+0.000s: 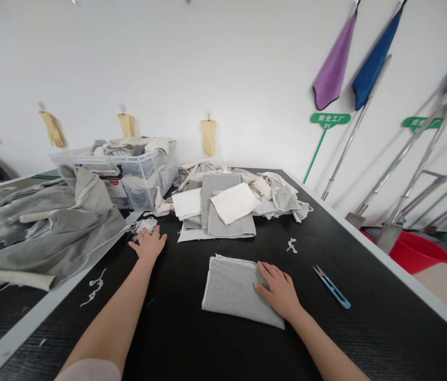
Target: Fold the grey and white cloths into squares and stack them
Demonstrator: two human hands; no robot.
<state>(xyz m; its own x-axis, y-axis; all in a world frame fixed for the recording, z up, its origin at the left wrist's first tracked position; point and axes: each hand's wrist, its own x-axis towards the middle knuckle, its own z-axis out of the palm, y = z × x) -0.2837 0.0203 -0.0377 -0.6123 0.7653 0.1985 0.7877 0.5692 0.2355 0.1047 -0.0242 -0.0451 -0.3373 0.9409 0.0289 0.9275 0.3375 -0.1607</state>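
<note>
A folded grey cloth (pixel 231 288) lies flat on the black table (pixel 175 328) in front of me. My right hand (pixel 276 286) rests on its right side with the fingers spread. Farther off to the left, my left hand (pixel 147 243) is stretched out, fingers apart, at the near edge of a small heap of white thread scraps (pixel 146 224). Whether its fingertips touch the threads I cannot tell for certain. Blue-handled thread snips (pixel 332 287) lie to the right of my right hand, near a loose tuft of white thread (pixel 292 245).
Beyond the cloth, folded grey and white cloths (pixel 235 203) sit before a pile of fabric scraps (pixel 282 196). At the left are a clear plastic bin (pixel 144 180) full of scraps and a large grey fabric heap (pixel 56 233). A red bucket (pixel 421 251) stands beyond the right edge.
</note>
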